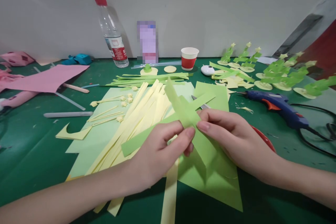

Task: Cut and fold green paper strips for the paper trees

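Note:
Between my two hands are crossed green paper strips (183, 110), raised over the table. My left hand (164, 147) pinches them near the crossing, thumb against fingers. At the other side of the crossing, my right hand (231, 133) closes thumb and fingertips on the same paper. One strip end points left above a pile of pale yellow paper strips (126, 140); another slants down toward me. Beneath my hands lies a green paper sheet (223, 190). Scissors (264, 139) with red handles lie partly hidden behind my right hand.
A blue glue gun (278, 106) with a black cord lies at right, near several small green paper figures (286, 73). Behind stand a plastic bottle (111, 35), a phone (147, 42) and a paper cup (189, 58). Pink paper (49, 78) lies at left.

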A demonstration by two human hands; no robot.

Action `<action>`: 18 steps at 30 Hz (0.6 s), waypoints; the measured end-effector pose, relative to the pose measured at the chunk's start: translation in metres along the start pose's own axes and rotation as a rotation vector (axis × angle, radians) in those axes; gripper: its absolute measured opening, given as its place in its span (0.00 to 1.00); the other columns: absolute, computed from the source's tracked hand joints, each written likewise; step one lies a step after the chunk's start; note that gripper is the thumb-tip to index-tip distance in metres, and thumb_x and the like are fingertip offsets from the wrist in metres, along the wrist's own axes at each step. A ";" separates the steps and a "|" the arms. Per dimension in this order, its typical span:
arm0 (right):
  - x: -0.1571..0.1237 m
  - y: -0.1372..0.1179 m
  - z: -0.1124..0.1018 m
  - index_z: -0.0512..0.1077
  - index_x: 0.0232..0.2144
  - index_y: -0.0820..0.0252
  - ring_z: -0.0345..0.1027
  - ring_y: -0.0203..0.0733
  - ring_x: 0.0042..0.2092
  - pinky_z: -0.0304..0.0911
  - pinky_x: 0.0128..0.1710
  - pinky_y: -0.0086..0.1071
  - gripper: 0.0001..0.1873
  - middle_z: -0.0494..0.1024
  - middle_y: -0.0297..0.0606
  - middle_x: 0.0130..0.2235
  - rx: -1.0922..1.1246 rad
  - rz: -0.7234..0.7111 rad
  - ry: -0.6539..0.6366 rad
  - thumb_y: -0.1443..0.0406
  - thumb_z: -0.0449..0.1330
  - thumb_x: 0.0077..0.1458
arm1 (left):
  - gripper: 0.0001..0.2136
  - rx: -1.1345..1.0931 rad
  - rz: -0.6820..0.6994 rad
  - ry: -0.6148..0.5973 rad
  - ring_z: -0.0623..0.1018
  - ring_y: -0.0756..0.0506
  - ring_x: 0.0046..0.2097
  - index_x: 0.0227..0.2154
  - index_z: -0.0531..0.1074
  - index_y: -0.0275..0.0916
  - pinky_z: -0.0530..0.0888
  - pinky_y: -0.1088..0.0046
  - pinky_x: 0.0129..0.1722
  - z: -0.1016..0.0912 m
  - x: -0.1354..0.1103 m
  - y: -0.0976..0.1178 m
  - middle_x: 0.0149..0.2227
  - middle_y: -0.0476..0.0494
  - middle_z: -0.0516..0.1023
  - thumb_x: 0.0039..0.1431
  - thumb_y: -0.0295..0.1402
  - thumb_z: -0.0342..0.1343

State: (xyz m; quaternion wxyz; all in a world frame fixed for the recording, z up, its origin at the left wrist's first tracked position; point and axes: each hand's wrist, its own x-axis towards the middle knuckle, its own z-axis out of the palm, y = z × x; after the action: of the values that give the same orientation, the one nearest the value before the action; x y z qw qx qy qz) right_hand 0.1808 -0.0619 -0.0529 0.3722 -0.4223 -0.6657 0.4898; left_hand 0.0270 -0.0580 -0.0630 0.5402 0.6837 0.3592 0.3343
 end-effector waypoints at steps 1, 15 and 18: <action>0.000 0.000 0.000 0.57 0.17 0.59 0.49 0.30 0.21 0.50 0.18 0.23 0.14 0.55 0.28 0.18 -0.014 -0.002 -0.003 0.64 0.49 0.53 | 0.15 0.034 0.001 -0.010 0.66 0.52 0.25 0.16 0.60 0.39 0.65 0.77 0.27 0.000 0.000 0.001 0.18 0.53 0.62 0.58 0.31 0.43; -0.001 0.004 0.003 0.59 0.21 0.58 0.56 0.32 0.25 0.57 0.25 0.25 0.12 0.60 0.30 0.22 0.089 -0.011 -0.008 0.63 0.49 0.55 | 0.14 -0.100 -0.011 0.115 0.67 0.52 0.27 0.20 0.62 0.39 0.65 0.78 0.30 0.000 0.000 -0.002 0.22 0.53 0.64 0.60 0.34 0.42; -0.001 0.004 0.002 0.58 0.19 0.58 0.49 0.30 0.21 0.51 0.20 0.23 0.12 0.54 0.28 0.20 0.054 -0.024 0.052 0.65 0.50 0.53 | 0.13 -0.038 -0.013 0.022 0.65 0.52 0.26 0.19 0.62 0.39 0.64 0.77 0.27 0.001 -0.001 -0.003 0.21 0.53 0.63 0.58 0.34 0.45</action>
State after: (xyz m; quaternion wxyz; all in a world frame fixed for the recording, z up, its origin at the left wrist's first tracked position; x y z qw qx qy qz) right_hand 0.1799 -0.0628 -0.0571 0.4064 -0.4169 -0.6473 0.4920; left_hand 0.0268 -0.0586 -0.0658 0.5515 0.6671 0.3631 0.3448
